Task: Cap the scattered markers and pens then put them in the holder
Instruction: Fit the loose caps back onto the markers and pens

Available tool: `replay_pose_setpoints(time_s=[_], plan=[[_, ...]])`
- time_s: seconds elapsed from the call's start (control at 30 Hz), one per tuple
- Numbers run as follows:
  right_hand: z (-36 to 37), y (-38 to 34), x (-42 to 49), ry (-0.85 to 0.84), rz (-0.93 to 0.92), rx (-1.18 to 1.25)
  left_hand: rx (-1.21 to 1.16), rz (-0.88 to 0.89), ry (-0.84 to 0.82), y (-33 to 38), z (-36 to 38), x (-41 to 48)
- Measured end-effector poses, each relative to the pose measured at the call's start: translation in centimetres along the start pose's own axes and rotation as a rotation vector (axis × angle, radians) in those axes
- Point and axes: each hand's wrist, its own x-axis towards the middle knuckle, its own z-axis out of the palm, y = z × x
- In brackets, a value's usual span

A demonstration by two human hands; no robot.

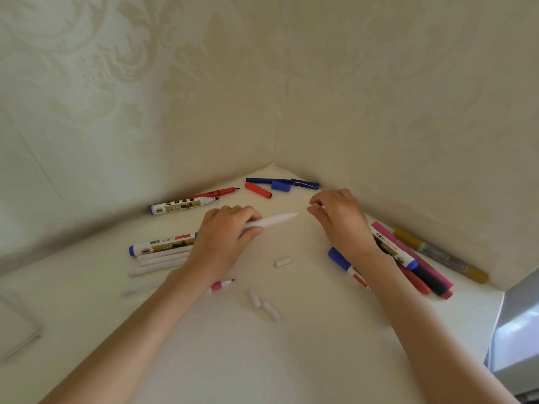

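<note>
The task looks barely begun. No holder can be made out, and nothing appears stowed. On the table, several pieces lie uncapped: a red pen and a black-tipped marker beyond the left hand, and a pink-banded pen just beside the left wrist. A red cap and a blue cap lie loose beyond both hands, touching or nearly touching a blue pen by the wall. Three loose white caps lie between the forearms, nearer the person than the hands.

The step in hand seems to be capping one white pen. The left hand grips its barrel, fingers curled round it, the bare tip pointing toward the right hand. The right hand's fingers are curled, and its fingertips seem to pinch a small white cap, though it is too small to be sure. Pen tip and right fingertips are near but apart, so the cap is not yet on.

More white pens and a blue-ended marker lie partly under the left hand's outer side. A bunch of markers lies under and outside the right wrist. Nearly everything remains to cap and gather.
</note>
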Motion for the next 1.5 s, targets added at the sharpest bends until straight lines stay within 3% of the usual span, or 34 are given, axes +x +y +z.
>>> replay_pose_setpoints(time_s=[0.17, 0.27, 0.5, 0.87, 1.1, 1.4, 1.5], plan=[[-2.1, -4.3, -0.3, 0.054, 0.305, 0.677, -0.215, -0.033, 0.141, -0.9, -3.0, -2.9], [-1.3, -7.0, -1.5, -0.053, 0.463, 1.068, -0.353, -0.059, 0.192, -1.2, -3.7, -4.9], [-0.4, -6.5, -2.1, -0.058, 0.525, 1.596, -0.403, -0.059, 0.223, -1.1, -3.7, -5.4], [-0.3, -6.6, -2.2, -0.057, 0.520, 1.650, -0.261, 0.005, 0.185, -1.3, -3.4, -5.6], [-0.7, -7.5, -2.4, -0.115, 0.330, 1.285, -0.235, 0.018, 0.154, -1.1, -3.4, -5.8], [-0.5, -10.1, -3.3, 0.161, 0.288, 1.118, -0.550, -0.163, 0.193, 1.5, -3.2, -6.6], [-0.6, -10.9, -3.5, 0.183, 0.286, 1.083, -0.582, -0.203, 0.218, 1.6, -3.3, -6.7]])
